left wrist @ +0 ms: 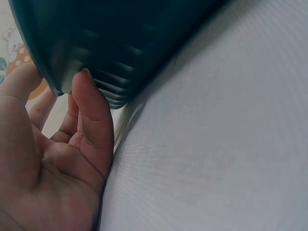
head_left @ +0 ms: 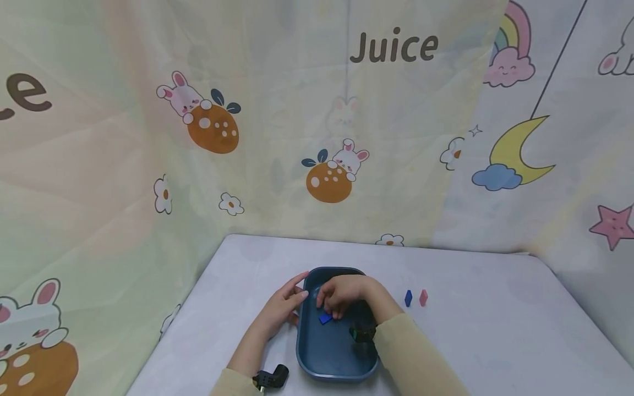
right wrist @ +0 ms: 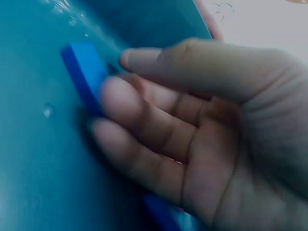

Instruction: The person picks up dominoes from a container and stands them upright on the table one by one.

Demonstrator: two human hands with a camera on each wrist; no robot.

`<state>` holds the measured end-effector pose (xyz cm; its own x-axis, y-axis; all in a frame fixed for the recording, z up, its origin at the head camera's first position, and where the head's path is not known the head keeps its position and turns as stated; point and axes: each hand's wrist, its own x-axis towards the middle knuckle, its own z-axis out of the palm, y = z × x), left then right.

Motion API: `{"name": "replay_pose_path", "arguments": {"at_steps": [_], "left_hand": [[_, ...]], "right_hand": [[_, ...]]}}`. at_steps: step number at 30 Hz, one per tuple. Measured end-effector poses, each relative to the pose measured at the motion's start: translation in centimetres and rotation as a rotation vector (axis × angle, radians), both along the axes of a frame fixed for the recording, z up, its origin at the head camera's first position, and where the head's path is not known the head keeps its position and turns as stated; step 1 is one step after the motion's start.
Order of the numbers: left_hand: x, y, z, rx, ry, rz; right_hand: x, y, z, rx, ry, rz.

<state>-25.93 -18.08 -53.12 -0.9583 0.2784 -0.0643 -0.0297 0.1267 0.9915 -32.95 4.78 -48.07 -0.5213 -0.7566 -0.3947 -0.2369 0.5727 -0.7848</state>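
A dark blue-green tray (head_left: 337, 363) lies on the white table. At its left side my left hand (head_left: 278, 309) holds the wall, with the thumb at the rim; in the left wrist view curled fingers (left wrist: 94, 113) rest against the ribbed outside. Inside the tray is my right hand (head_left: 344, 294), its fingers loosely bent. A small flat blue block (head_left: 324, 319) is by the fingertips, and the right wrist view has a blue block (right wrist: 85, 72) against them, the thumb apart from it. Another blue edge (right wrist: 161, 211) shows below that hand, partly hidden.
Right of the tray, a small blue piece (head_left: 408, 298) and a pink piece (head_left: 423, 297) stand close together on the table (head_left: 495, 330). A printed cloth (head_left: 277, 110) with rabbits and fruit hangs behind the table and along its sides.
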Motion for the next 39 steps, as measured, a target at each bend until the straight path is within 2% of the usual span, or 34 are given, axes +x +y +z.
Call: {"name": "replay_pose_path", "arguments": {"at_steps": [6,10,24,34,39], "left_hand": [[-0.1,0.0,-0.2,0.004,0.005,-0.002],[-0.2,0.0,-0.2,0.004,0.0,-0.002],[-0.2,0.0,-0.2,0.014,0.004,-0.01],[-0.2,0.0,-0.2,0.019,-0.002,-0.015],[-0.3,0.0,-0.3,0.022,0.0,-0.015]], "right_hand": [[0.3,-0.4,0.2,0.083,0.264,0.041],[0.6,-0.5,0.4,0.126,0.34,0.049],[0.9,-0.8,0.3,0.223,0.454,0.106],[0.8,-0.6,0.6,0.251,0.461,0.069],[0.9,-0.4,1.4,0.249,0.466,0.041]]}}
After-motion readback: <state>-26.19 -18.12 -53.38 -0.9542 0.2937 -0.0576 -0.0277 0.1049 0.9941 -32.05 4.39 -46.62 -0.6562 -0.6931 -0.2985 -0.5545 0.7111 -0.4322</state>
